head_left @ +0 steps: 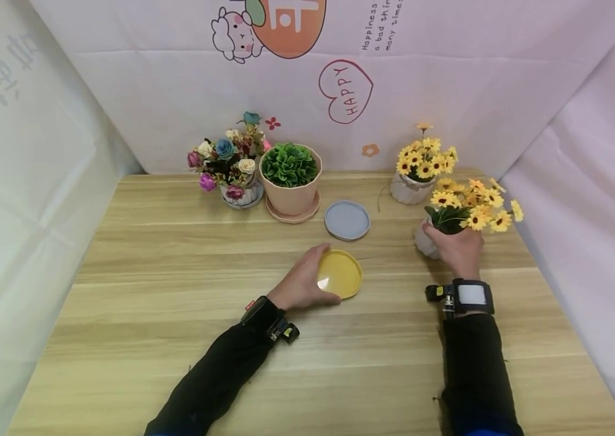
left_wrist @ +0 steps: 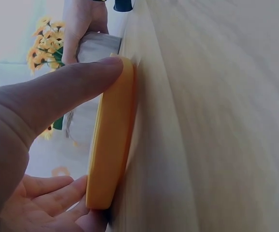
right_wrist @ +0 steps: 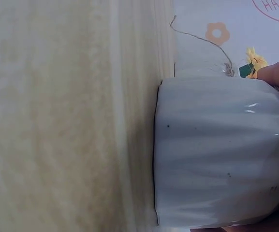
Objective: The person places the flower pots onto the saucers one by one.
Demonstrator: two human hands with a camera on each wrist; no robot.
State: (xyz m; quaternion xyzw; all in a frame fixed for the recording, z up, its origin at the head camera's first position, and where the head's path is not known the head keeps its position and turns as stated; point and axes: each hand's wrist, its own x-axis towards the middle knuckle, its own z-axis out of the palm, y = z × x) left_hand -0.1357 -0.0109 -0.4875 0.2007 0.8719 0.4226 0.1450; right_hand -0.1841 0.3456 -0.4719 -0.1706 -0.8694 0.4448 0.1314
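One yellow saucer (head_left: 344, 275) I see inside the widely pinching left hand (head_left: 305, 281); the right hand (head_left: 460, 249) grips a flowerpot (head_left: 424, 243).

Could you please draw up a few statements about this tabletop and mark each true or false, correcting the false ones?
1. The left hand grips the yellow dish. True.
2. The green plant sits in a pink pot. True.
3. The right hand holds the green plant. False: it holds a pale pot of yellow flowers.
4. The blue-gray dish lies left of the pink pot. False: it lies to its right.
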